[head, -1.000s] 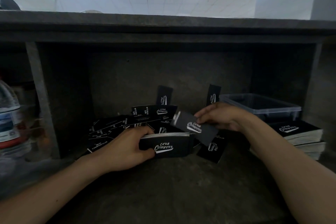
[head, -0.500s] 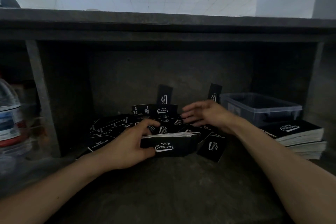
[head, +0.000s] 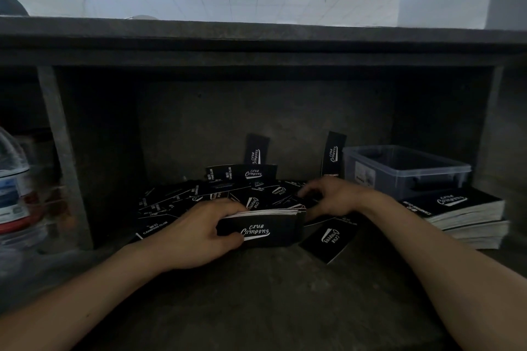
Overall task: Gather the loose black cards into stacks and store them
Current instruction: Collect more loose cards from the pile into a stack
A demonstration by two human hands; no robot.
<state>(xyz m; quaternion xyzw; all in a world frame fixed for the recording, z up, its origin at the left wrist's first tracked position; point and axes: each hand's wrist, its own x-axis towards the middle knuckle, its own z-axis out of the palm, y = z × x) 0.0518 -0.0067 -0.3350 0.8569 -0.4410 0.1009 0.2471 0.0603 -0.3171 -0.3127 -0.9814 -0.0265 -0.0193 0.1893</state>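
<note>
A: Where are the cards?

B: The left hand [head: 196,232] grips a stack of cards [head: 265,229] down on the shelf [head: 256,293], right in the middle. The thumb is in front and the fingers curl over the top. The stack stands on its long edge, and its long side runs left to right.

A: And the other ones?

B: The loose cards [head: 182,202] lie in a messy pile just behind the stack, toward the back wall. They point every which way. One single card [head: 328,239] lies flat in front, just to the right of the stack.

A: Which hand is nearer the pile?

B: The right hand [head: 336,199]. It is over the right side of the pile, just past the stack's right end, with its fingers bent down onto the cards. I think it goes for the next card, which then has to come left to the stack.

A: Is it pinching one?

B: I cannot tell. Its fingertips are blurry and the cards are all dark.

A: Where do the stacks go?

B: Maybe by the finished stacks [head: 456,205] on the far right, or in the clear plastic box [head: 399,179] behind them. That is a guess.

A: What else is hard to see?

B: The stack hides the cards right behind it. Two leaning cards [head: 256,151] stand up against the back wall. A water bottle [head: 12,194] on the left is cut off by the edge.
</note>
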